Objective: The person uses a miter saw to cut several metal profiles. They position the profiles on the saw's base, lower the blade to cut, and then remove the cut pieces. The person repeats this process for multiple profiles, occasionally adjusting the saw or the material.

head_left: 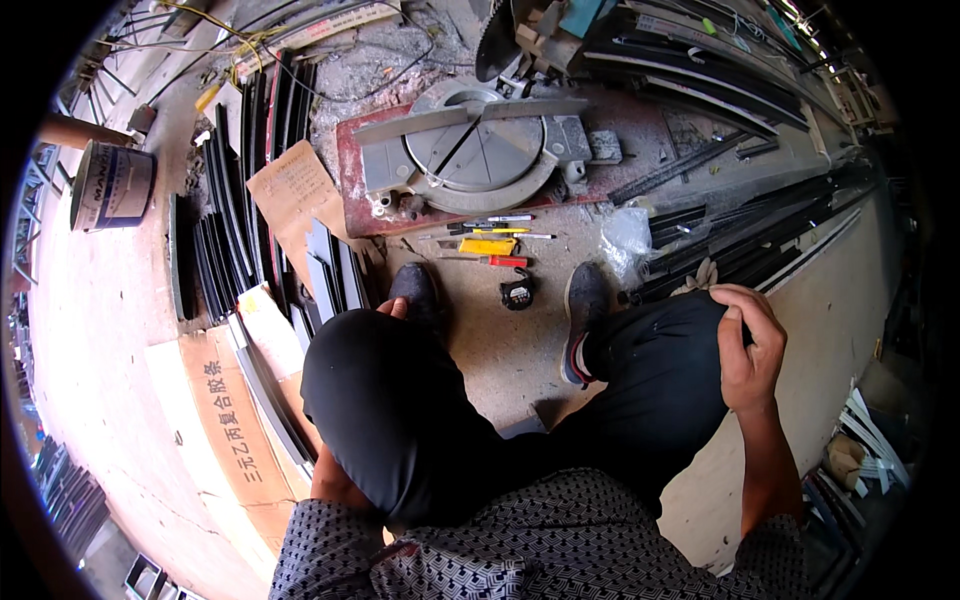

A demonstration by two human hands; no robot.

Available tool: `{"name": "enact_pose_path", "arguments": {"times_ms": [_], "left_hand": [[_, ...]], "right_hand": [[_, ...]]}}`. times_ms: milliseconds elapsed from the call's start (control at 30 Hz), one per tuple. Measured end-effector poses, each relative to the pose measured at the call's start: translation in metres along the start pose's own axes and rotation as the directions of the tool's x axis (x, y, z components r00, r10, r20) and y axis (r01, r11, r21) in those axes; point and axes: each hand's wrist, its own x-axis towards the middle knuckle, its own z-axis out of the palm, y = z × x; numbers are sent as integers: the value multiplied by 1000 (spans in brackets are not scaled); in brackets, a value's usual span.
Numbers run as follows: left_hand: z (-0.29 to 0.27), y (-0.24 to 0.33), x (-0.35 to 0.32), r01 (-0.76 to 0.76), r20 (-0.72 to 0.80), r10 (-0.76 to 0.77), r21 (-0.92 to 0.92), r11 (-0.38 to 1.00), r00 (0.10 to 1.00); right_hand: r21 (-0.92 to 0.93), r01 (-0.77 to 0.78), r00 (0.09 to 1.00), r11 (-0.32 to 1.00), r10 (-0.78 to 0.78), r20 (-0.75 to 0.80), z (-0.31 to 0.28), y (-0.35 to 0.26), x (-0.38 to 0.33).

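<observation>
Mostly dusty concrete floor (500, 350), perhaps a workshop, dark metal strips (225, 235) alongside.

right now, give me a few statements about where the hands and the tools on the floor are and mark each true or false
1. The right hand rests on the right knee. True.
2. The left hand holds the tape measure. False: the tape measure lies on the floor between the two shoes, and no hand touches it.
3. The miter saw sits on a red board ahead of the feet. True.
4. The yellow utility knife is gripped in the right hand. False: it lies on the floor near the pens.
5. A round tin stands to the far left. True.
</observation>
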Motion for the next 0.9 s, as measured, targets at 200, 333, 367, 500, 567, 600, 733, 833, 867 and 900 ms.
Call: {"name": "enact_pose_path", "arguments": {"times_ms": [200,333,367,500,567,600,733,833,867,900], "left_hand": [[34,27,-45,164,189,-64,-583,796,980],[48,59,-64,106,180,19,-656,747,984],[47,67,-67,58,155,51,-628,776,987],[32,108,-86,-187,51,219,-361,913,974],[36,129,-90,-315,35,327,-193,929,944],[45,146,-98,-378,35,385,-124,917,922],[107,212,-144,-562,4,593,324,761,805],[156,247,-164,-567,188,643,688,453,742],[168,256,-170,-588,265,632,715,377,728],[182,256,-168,-603,330,602,725,332,727]], "right_hand": [[-11,3,1000,1000,-3,10,1,2,1],[-36,44,999,998,-43,24,1,-2,5],[-45,58,998,997,-57,31,1,-3,5],[-146,151,988,978,-143,61,5,-14,10],[-226,193,980,955,-179,81,9,-19,9],[-269,217,976,939,-205,72,11,-21,9],[-364,395,917,844,-342,204,23,-40,11],[91,440,854,893,-448,265,60,-56,6],[241,443,820,863,-499,281,73,-70,7],[302,479,760,824,-561,328,80,-83,9]]}}
